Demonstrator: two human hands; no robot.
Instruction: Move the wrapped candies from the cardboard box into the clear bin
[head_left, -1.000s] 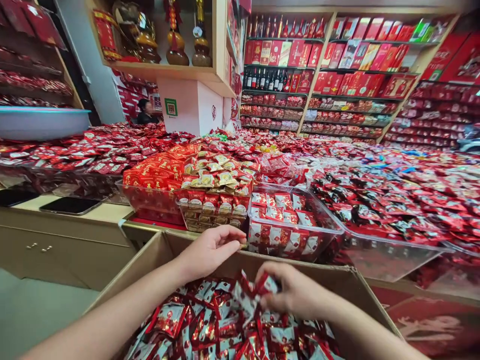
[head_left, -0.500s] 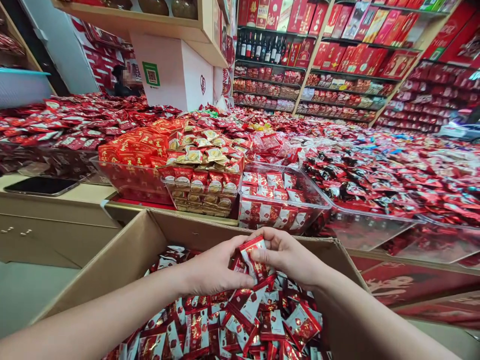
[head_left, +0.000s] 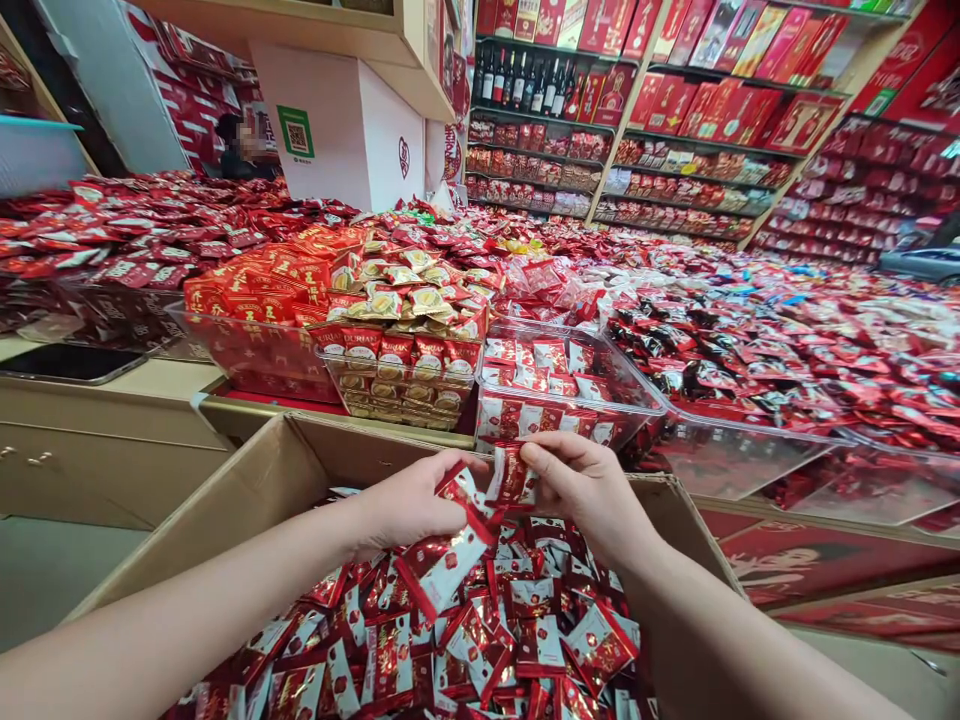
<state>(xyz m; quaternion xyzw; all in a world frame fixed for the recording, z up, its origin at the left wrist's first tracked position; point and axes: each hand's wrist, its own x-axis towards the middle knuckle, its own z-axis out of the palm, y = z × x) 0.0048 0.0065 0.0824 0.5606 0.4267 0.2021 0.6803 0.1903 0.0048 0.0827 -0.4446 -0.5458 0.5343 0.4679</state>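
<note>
Red-and-white loose packets (head_left: 390, 660) lie heaped in a cardboard box (head_left: 199, 530) below both hands. The right hand (head_left: 592, 490) has a narrow grip, thumb and fingers pinching a single packet (head_left: 511, 478) near its upper edge. Just beside it, the left hand's (head_left: 412, 500) grip is closed on other packets (head_left: 448, 560). Beyond the box stands a clear bin (head_left: 626, 408) of similar candy.

The left hand (head_left: 409, 505) and the right hand (head_left: 592, 490), which were together half a second ago, have come slightly apart, the right now pinching an upright packet (head_left: 512, 476) by its upper edge and a slanted packet (head_left: 445, 565) now showing under the left.
</note>
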